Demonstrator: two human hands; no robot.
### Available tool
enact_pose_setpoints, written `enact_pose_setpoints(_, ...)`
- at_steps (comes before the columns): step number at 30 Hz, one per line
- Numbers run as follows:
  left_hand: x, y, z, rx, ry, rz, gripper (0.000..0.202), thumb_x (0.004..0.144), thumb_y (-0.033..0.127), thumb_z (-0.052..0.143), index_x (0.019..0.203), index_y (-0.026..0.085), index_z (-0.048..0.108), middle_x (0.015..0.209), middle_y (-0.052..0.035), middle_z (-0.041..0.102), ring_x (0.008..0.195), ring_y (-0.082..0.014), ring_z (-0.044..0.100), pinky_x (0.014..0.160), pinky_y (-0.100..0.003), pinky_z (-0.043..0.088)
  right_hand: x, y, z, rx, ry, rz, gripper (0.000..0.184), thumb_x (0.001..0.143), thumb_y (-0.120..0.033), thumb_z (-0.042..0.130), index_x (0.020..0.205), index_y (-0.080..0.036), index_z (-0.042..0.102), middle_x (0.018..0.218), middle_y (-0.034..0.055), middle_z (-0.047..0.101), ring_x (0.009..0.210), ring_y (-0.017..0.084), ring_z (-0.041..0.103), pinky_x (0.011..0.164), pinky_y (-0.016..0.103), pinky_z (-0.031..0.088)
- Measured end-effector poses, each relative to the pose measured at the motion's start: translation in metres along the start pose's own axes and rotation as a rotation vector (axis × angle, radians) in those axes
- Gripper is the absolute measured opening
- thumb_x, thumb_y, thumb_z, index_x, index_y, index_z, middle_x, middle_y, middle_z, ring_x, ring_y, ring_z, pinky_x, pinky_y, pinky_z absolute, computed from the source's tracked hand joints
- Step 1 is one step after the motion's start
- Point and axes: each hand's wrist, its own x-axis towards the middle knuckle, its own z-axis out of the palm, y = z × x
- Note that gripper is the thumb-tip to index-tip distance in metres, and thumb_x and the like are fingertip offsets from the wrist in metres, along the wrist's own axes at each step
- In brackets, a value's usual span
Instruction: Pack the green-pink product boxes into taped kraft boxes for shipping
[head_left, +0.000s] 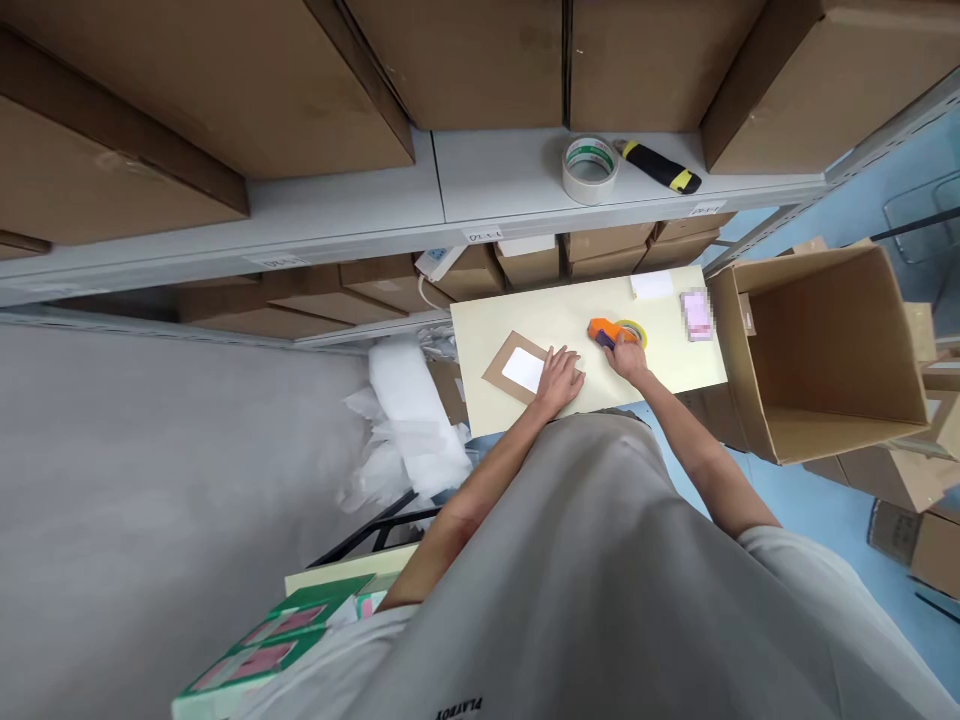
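My left hand (559,378) lies flat with its fingers stretched over the right end of a brown cardboard mailer (498,374). A white label (523,370) sits on the mailer, its right edge close to my fingers. To the right, my right hand (627,357) is closed round an orange tape dispenser (602,330) with a dark purple part and a roll of yellow tape (636,330). The dispenser is above the pale yellow table (600,303), apart from the mailer; whether it touches the tabletop I cannot tell.
White paper (652,285) and a pink pack (697,314) lie on the table's right side. A large open carton (832,350) stands to the right. Bubble wrap (416,410) hangs at the left. On the shelf above are a tape roll (590,171) and a utility knife (660,167).
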Motion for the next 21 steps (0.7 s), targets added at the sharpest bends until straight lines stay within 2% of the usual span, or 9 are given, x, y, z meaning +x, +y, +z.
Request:
enact_pose_setpoints(3,0.000,-0.001,-0.005,0.004,0.102,-0.109,0.045,0.108,0.040,0.062,0.146,0.017,0.068,0.160,-0.0199,0.069,0.167,-0.0402,0.049,0.147,-0.068,0.025,0.006,0.010,0.015,-0.041,0.017,-0.071,0.055,0.112,-0.026,0.044,0.155,0.009,0.047,0.125,0.0328,0.075,0.118,0.041,0.068,0.121,0.056,0.040)
enact_pose_setpoints(7,-0.005,-0.001,-0.010,0.003,0.224,-0.269,0.050,0.108,0.047,0.063,0.149,0.019,0.065,0.169,-0.0203,0.061,0.173,-0.0394,0.040,0.147,-0.069,0.022,0.020,0.030,0.032,-0.075,0.093,-0.162,0.052,0.108,-0.018,0.040,0.153,0.005,0.052,0.139,0.0348,0.069,0.125,0.041,0.062,0.120,0.058,0.041)
enact_pose_setpoints(12,-0.020,0.006,-0.007,0.018,0.243,-0.420,0.063,0.109,0.056,0.059,0.160,0.019,0.059,0.182,-0.0204,0.047,0.178,-0.0374,0.031,0.148,-0.066,0.016,0.032,0.045,0.042,0.002,0.093,-0.219,0.058,0.110,-0.019,0.034,0.158,0.010,0.050,0.142,0.0355,0.068,0.134,0.044,0.059,0.126,0.060,0.037)
enact_pose_setpoints(14,-0.028,0.011,-0.001,0.030,0.216,-0.484,0.070,0.109,0.056,0.058,0.167,0.017,0.052,0.186,-0.0214,0.040,0.181,-0.0372,0.023,0.148,-0.066,0.016,0.026,0.047,0.041,0.048,0.090,-0.216,0.063,0.112,-0.023,0.035,0.165,0.010,0.044,0.149,0.0365,0.064,0.143,0.045,0.055,0.130,0.061,0.034)
enact_pose_setpoints(17,-0.039,0.019,0.008,0.069,0.171,-0.575,0.076,0.111,0.055,0.053,0.175,0.014,0.044,0.190,-0.0230,0.030,0.182,-0.0369,0.013,0.147,-0.066,0.016,0.004,0.047,0.037,0.164,0.109,-0.230,0.071,0.115,-0.032,0.035,0.175,0.005,0.032,0.171,0.0358,0.048,0.160,0.045,0.042,0.136,0.064,0.030)
enact_pose_setpoints(19,-0.042,0.026,0.014,0.099,0.153,-0.608,0.076,0.113,0.054,0.049,0.177,0.014,0.040,0.191,-0.0227,0.026,0.183,-0.0352,0.010,0.148,-0.064,0.016,-0.012,0.045,0.037,0.286,0.046,-0.286,0.070,0.116,-0.037,0.034,0.177,-0.001,0.035,0.179,0.0312,0.043,0.167,0.042,0.037,0.139,0.062,0.030)
enact_pose_setpoints(21,-0.043,0.031,0.019,0.122,0.149,-0.632,0.075,0.116,0.053,0.044,0.180,0.016,0.037,0.192,-0.0210,0.025,0.183,-0.0330,0.008,0.148,-0.062,0.015,-0.023,0.041,0.043,0.425,-0.103,-0.368,0.067,0.117,-0.040,0.036,0.174,-0.006,0.045,0.179,0.0265,0.047,0.169,0.038,0.039,0.142,0.058,0.030)
